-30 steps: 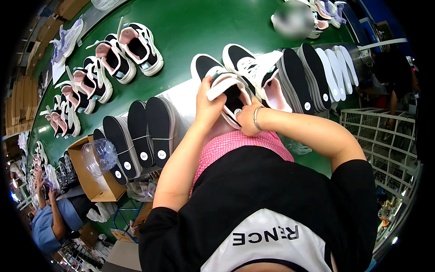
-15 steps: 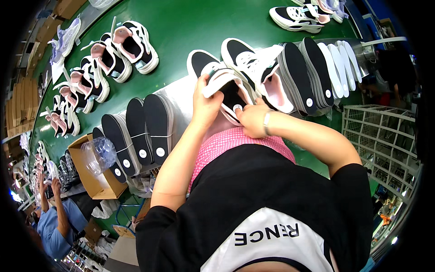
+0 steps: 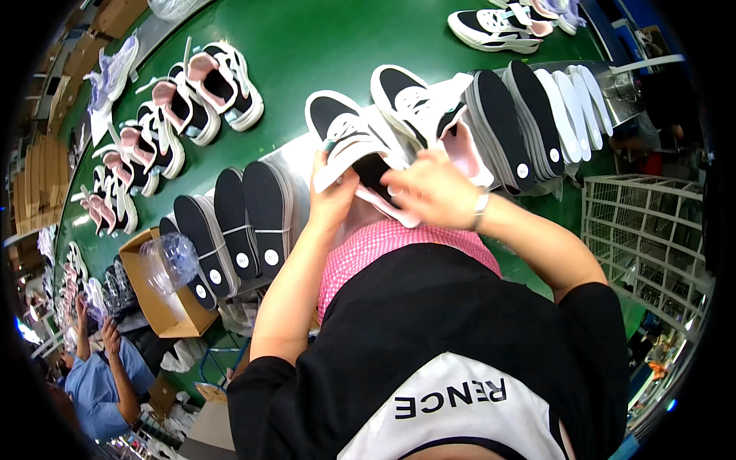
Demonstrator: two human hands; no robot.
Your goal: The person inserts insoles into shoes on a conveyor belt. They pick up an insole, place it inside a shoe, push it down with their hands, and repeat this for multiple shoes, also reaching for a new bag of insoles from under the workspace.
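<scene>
My left hand (image 3: 332, 198) is closed on the raised white tongue of a black-and-white sneaker (image 3: 331, 112), whose heel end points toward me. My right hand (image 3: 437, 192) is at the heel end of that shoe's opening, its fingers smeared by motion. A black insole (image 3: 373, 170) shows inside the shoe, partly covered by my right fingers. Just right of it lies the second sneaker (image 3: 400, 84), pink-lined, with a white flap sticking up. Both shoes rest on a metal-topped strip at the edge of the green table.
Stacks of black insoles (image 3: 497, 126) and white insoles (image 3: 557, 115) lie to the right, tied black insoles (image 3: 268, 218) to the left. More sneakers (image 3: 222, 80) line the green table (image 3: 322, 38). A carton (image 3: 180, 314), a white wire rack (image 3: 644, 230) and a co-worker (image 3: 107, 383) are nearby.
The held sneaker has shifted slightly left, its opening tilting more toward me. My right hand has risen from the heel rim to above the opening; my left hand has moved slightly left with the tongue.
</scene>
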